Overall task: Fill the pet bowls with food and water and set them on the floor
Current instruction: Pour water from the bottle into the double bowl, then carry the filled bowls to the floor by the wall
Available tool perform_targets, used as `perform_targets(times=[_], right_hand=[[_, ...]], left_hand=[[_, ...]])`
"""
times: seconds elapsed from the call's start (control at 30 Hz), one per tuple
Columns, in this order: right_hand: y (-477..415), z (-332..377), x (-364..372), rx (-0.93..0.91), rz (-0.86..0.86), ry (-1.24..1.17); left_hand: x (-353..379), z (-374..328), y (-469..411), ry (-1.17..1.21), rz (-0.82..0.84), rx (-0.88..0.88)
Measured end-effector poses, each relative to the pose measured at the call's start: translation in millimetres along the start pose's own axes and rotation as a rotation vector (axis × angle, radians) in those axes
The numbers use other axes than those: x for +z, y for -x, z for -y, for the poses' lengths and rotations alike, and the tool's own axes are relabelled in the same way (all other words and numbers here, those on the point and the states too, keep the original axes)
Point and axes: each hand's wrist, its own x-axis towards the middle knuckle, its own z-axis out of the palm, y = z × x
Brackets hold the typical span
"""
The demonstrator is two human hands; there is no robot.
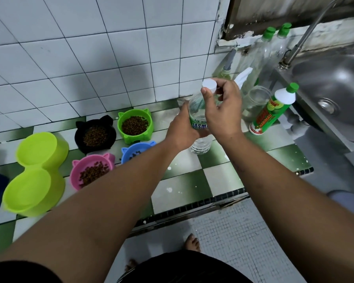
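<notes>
Fingers (226, 87) and thumb of my right hand (223, 113) are clamped round the white cap (209, 84) of the bottle (197, 115), and my left hand (181, 130) wraps the body at label height. The bottle stands upright over the middle of the counter (184, 180), toward the back wall. I cannot tell whether its base touches the tiles.

My worry is the squeeze. The plastic looks thin, so if the cap comes free while my left hand grips hard, water could jump out of the neck. It would land on the kibble in the green bowl (135, 123), black bowl (95, 133), pink bowl (92, 170) and blue bowl (136, 152), all just left of the bottle. The blue bowl lies partly under my left forearm, so a careless swing toward the double bowl (37, 172) could knock it. The double bowl looks unfilled and sits near the counter's front left edge, where a nudge might tip it off.

On the bottle's label I read "JASM", the rest hidden by my hands, with "AIR MIN" above it. The green bottle (272, 111) by the sink (335, 88) reads "HARIMAU".
</notes>
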Motion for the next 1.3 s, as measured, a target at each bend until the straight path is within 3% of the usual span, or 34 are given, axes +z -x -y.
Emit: perform_targets(times=[0.23,0.5,0.73,0.83,0.93,1.03,1.3], right_hand=[[-3,3,-4,0.009,0.085,0.041],[-5,6,-10,0.008,-0.013,0.111],[-6,38,-2,-0.013,-0.124,0.362],[3,61,14,-0.154,-0.126,0.302],[17,74,40,-0.321,-0.05,0.18],[33,76,70,-0.347,0.12,0.109],[94,39,133,0.075,0.589,0.075]], left_hand=[[-1,3,0,0.028,0.009,-0.033],[-7,-2,7,0.02,0.077,-0.047],[-50,11,25,0.013,-0.001,-0.067],[-76,21,38,0.011,-0.088,-0.08],[-103,31,52,0.008,-0.189,-0.119],[-133,48,66,-0.041,-0.307,-0.162],[-196,100,129,-0.125,-0.538,-0.35]])
